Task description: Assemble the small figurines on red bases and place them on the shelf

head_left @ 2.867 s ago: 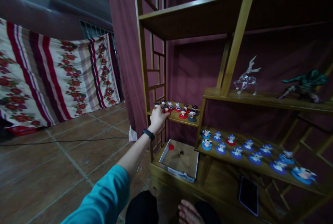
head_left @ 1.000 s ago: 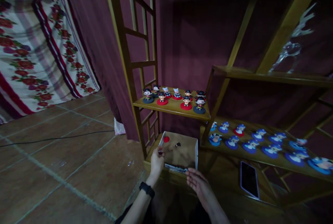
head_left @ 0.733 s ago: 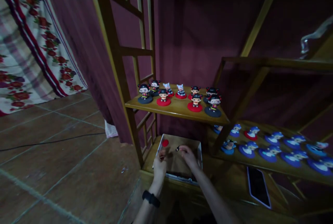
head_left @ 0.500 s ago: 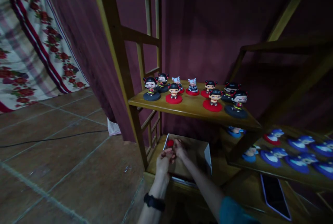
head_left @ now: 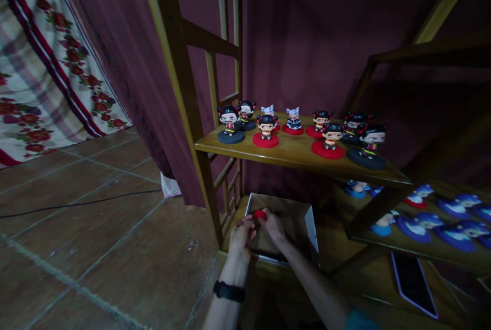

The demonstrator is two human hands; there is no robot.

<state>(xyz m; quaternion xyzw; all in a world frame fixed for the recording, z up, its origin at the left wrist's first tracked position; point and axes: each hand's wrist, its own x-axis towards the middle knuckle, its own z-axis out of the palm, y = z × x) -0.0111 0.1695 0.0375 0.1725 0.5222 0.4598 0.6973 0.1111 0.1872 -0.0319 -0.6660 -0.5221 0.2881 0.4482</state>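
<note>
My right hand (head_left: 271, 225) is closed on a small red round piece (head_left: 260, 214) that resembles the red discs under the figurines; most of it is hidden by the fingers. Close beside it on the left, my left hand (head_left: 241, 235) has its fingers half curled and apart, with nothing visible in them. Both hands are over the left part of an open shallow cardboard box (head_left: 295, 233) with white sides and a brown inside. The box rests on the low shelf.
Above the box, a wooden shelf (head_left: 284, 153) carries several black-haired figurines (head_left: 266, 128) and pale-haired ones (head_left: 293, 119) on red or dark discs. Several blue figurines (head_left: 420, 225) stand on the right shelf, with a phone (head_left: 414, 284) below. A shelf post (head_left: 180, 79) rises at left.
The hands have drawn slightly apart, and the red piece now lies flatter in my right hand. The view has shifted a little, moving the shelf figurines rightward and up.
</note>
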